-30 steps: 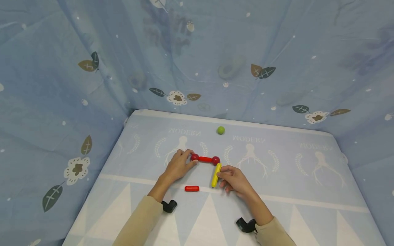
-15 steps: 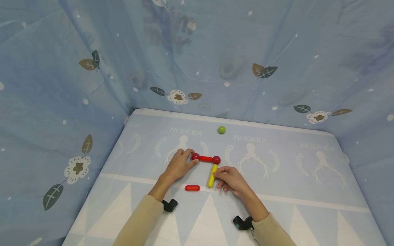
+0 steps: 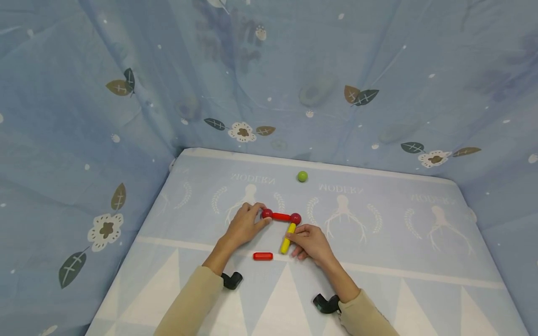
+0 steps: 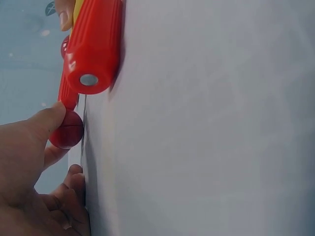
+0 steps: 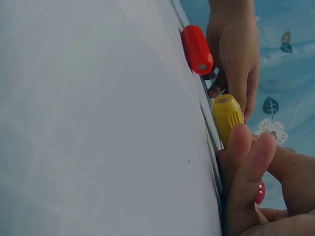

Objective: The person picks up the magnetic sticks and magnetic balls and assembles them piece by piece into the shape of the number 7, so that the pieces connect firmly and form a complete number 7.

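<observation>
Right grip first: the right hand [image 3: 313,242] pinches the yellow rod [image 3: 286,245] between thumb and fingers, while the left hand [image 3: 244,226] grasps the first dark red ball [image 3: 266,213]. With the joined red rod [image 3: 281,217] as landmark, that ball sits at its left end and the second dark red ball [image 3: 296,218] at its right end, on the counter [image 3: 378,252]. The yellow rod is on the person's side of the joined red rod, slanting from the second dark red ball toward the person; whether its far end touches that ball is too fine to tell. The left hand probably serves as an anchor against sliding. A side hold on the yellow rod leaves both ends free, one pointed at the ball. The loose red rod [image 3: 263,256] lies untouched, nearer the person than the joined red rod; a metal disc [image 4: 89,79] in its end suggests a magnet. Beyond the joined red rod, well apart, is the green ball [image 3: 302,176]. Counted: three rods, two red and one yellow; three balls, two dark red and one green; two hands, both occupied.
</observation>
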The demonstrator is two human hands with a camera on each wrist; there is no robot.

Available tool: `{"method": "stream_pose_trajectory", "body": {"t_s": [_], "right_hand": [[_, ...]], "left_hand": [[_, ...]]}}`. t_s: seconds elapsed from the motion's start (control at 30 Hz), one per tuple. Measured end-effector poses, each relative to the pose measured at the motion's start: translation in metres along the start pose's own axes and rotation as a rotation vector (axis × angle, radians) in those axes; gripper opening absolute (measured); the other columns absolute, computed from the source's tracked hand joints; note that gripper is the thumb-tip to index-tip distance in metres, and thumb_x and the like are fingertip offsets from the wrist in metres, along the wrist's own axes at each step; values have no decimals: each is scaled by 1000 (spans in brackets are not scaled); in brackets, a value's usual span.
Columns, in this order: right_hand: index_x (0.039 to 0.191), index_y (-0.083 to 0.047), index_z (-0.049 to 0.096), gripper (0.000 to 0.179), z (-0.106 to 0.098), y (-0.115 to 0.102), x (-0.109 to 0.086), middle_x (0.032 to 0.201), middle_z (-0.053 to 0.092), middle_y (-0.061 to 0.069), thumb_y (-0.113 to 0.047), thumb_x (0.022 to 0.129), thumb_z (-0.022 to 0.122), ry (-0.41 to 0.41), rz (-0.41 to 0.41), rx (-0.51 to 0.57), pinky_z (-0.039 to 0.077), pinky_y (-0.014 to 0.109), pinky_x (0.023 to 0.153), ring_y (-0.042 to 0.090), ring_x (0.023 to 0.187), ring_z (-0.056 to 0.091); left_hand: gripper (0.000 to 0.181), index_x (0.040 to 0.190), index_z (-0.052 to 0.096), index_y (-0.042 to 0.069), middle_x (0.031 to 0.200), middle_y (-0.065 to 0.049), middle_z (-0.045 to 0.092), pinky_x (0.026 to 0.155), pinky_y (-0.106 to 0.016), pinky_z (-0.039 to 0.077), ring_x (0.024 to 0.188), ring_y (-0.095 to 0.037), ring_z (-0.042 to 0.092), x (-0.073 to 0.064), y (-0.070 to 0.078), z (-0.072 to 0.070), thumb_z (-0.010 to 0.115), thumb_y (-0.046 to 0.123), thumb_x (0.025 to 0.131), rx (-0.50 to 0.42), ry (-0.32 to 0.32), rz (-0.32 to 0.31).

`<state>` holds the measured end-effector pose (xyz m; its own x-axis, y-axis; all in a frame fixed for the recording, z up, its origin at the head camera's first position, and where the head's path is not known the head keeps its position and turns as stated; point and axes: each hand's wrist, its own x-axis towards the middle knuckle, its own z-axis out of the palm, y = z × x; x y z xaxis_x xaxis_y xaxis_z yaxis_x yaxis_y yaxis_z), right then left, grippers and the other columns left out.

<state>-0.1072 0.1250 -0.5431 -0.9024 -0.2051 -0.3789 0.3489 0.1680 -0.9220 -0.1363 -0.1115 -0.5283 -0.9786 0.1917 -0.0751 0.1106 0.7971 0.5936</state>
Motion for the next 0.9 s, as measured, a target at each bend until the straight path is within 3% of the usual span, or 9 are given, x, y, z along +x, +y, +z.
{"method": "stream_pose_trajectory", "body": {"t_s": [0.17, 0.4, 0.5, 0.63, 0.77, 0.9], "right_hand": [[101, 3, 58, 39, 1, -1, -1, 76, 69, 15, -26, 87, 81, 17, -2, -7, 47, 26, 40, 21, 47, 65], [102, 3, 59, 41, 2, -1, -1, 77, 69, 14, -29, 87, 81, 20, -8, -34, 47, 26, 41, 24, 50, 66], [102, 2, 59, 42, 2, -2, -1, 77, 70, 14, -30, 87, 80, 21, -9, -39, 47, 26, 41, 25, 50, 66], [102, 2, 59, 41, 2, -2, -1, 77, 70, 14, -30, 87, 80, 13, -4, -37, 47, 27, 40, 24, 50, 66], [101, 2, 59, 39, 2, 0, -1, 75, 70, 14, -29, 88, 80, -1, -3, -34, 47, 27, 40, 23, 49, 66], [100, 1, 59, 38, 1, 0, -2, 75, 70, 14, -27, 87, 80, 2, -1, -19, 46, 26, 39, 22, 49, 66]], "left_hand": [[48, 133, 57, 19, 102, -7, 50, 70, -34, 45, 87, -21, 48, 0, 0, 1, 69, 44, 94, -14, 2, -4], [71, 148, 42, 11, 117, -12, 53, 88, -41, 51, 103, -24, 55, -8, 3, -2, 72, 44, 92, -73, 28, -24], [70, 147, 43, 11, 120, -13, 53, 89, -42, 51, 104, -24, 55, -20, 10, -6, 74, 39, 92, -110, 47, -13], [57, 140, 53, 13, 119, -10, 54, 84, -38, 51, 99, -21, 54, -46, 18, -9, 74, 36, 92, -145, 39, 17], [47, 132, 59, 15, 118, -6, 55, 84, -37, 50, 97, -19, 54, -70, 21, -4, 75, 35, 92, -148, 21, 56], [43, 128, 62, 18, 118, -1, 54, 85, -38, 50, 97, -15, 53, -83, 22, 1, 76, 35, 91, -139, 19, 65]]}}
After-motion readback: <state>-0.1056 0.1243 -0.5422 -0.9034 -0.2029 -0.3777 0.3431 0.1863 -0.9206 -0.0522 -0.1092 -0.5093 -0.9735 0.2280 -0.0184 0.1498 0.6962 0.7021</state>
